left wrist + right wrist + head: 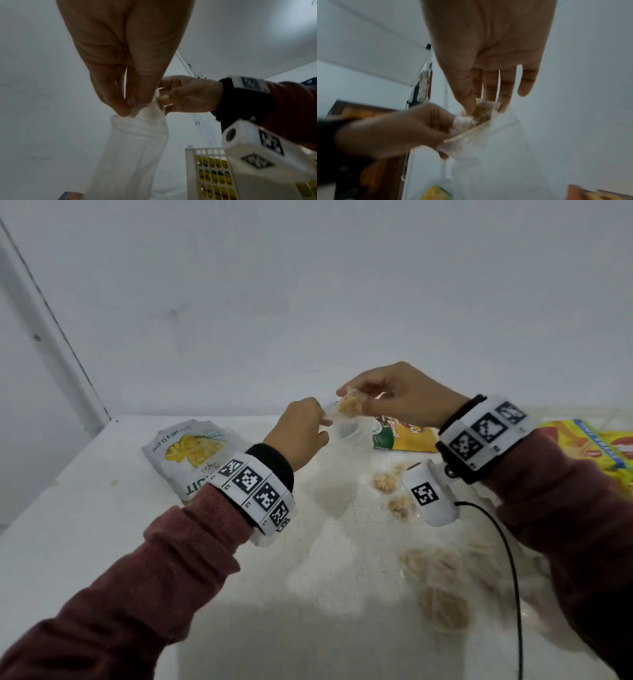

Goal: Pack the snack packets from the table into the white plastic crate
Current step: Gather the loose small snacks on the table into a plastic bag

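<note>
Both grips are busy above the counter (102, 508). Left hand (301, 429) pinches the rim of a clear bag (346, 446). Right hand (400, 395) pinches a small snack packet (349, 404) at the bag's mouth. More small packets (400, 506) lie at five o'clock, a white pouch (188, 453) at nine. The crate (202, 162) shows only in the left wrist view.

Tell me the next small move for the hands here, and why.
Probably lower the small snack packet into the clear plastic bag. The right hand pinches the packet just above the bag's mouth, which the left hand grips open at the rim. More small packets lie on the table.
</note>
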Demonstrator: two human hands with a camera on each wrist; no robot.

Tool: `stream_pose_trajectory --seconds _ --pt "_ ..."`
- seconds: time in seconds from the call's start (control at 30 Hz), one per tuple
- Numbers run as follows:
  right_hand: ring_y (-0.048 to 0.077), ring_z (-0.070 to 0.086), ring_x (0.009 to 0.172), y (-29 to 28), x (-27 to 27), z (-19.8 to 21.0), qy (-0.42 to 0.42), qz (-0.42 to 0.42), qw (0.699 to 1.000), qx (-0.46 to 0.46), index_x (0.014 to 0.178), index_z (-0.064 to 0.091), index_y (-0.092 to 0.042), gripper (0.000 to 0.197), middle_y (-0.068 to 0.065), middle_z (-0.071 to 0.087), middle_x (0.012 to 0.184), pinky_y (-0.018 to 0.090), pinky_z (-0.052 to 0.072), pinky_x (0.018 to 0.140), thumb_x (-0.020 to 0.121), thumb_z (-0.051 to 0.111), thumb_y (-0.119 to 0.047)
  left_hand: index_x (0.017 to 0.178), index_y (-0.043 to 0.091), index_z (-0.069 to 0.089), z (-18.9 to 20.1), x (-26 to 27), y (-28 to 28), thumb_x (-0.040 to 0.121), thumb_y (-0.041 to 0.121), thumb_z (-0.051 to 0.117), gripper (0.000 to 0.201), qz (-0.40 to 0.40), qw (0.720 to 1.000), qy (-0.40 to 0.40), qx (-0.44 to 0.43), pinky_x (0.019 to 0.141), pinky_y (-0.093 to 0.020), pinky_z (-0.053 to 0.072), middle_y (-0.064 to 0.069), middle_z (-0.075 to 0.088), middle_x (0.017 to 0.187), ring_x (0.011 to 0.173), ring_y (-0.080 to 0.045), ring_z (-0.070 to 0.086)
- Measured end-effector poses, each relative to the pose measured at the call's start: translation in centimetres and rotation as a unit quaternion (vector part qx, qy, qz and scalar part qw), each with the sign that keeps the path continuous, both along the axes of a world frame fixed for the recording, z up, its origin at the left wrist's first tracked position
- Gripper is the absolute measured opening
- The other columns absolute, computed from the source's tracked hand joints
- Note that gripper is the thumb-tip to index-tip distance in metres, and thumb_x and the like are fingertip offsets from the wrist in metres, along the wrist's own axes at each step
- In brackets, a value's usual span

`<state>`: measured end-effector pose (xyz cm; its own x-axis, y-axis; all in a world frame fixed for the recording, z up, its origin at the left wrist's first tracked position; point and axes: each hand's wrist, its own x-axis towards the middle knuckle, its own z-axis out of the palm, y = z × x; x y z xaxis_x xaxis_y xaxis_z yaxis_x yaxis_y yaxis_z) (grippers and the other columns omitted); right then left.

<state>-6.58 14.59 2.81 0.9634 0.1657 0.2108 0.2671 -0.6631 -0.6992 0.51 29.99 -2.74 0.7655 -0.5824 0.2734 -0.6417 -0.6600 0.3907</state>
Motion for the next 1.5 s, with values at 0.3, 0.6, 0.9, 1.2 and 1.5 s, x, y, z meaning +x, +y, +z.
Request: stream_pose_trajectory --seconds 0.3,0.6,0.9,1.2,1.5 --pt "0.01 0.049 0.081 -1.8 1.7 -3.2 -0.074 -0.085 0.959 -0.261 0.105 0.066 -0.023 0.023 -0.002 0.065 0.098 0.032 0.043 0.085 0.082 0.063 -0.02 0.113 0.008 0.066 -0.1 0.4 -0.3 0.088 0.008 0.053 0.028 -0.019 0.995 0.044 -0.093 0.075 -0.009 0.034 -0.005 0.061 0.116 0.084 -0.007 0.051" --pt "0.007 0.05 0.073 -4.5 3.3 -5.2 0.038 -0.17 0.969 -0.176 0.1 0.065 -0.012 0.017 0.004 0.063 0.099 0.02 0.041 0.077 0.085 0.059 -0.009 0.114 0.007 0.064 -0.7 1.4 -0.2 0.09 0.009 0.051 0.028 -0.005 0.994 0.052 -0.091 0.078 -0.012 0.036 -0.006 0.059 0.119 0.093 -0.013 0.057" --pt "0.019 0.053 0.096 -4.0 5.8 -11.1 0.285 -0.056 0.845 -0.45 0.118 0.057 -0.012 0.052 0.004 0.054 0.112 0.029 0.046 0.088 0.072 0.077 -0.027 0.112 0.009 0.065 -0.9 1.8 -0.3 0.089 0.014 0.054 0.026 -0.02 0.992 0.075 -0.104 0.078 -0.013 0.035 -0.004 0.059 0.118 0.083 -0.008 0.052" --pt "0.01 0.033 0.059 -4.5 5.4 -9.6 0.203 -0.085 0.913 -0.344 0.064 0.032 -0.023 0.034 -0.006 0.035 0.065 0.02 0.029 0.054 0.081 0.049 0.001 0.115 0.008 0.064 -0.8 1.9 -0.1 0.089 0.011 0.053 0.028 -0.037 0.99 0.091 -0.102 0.076 -0.012 0.036 -0.004 0.059 0.12 0.084 -0.007 0.051" --pt "0.024 0.057 0.111 -3.6 2.1 -10.4 0.368 -0.084 0.812 -0.445 0.121 0.054 -0.003 0.054 0.012 0.057 0.124 0.03 0.046 0.093 0.075 0.073 -0.025 0.116 0.01 0.064 -0.7 1.5 -0.5 0.088 0.007 0.052 0.03 -0.058 0.99 0.092 -0.093 0.07 -0.003 0.032 -0.004 0.058 0.12 0.086 -0.006 0.049"
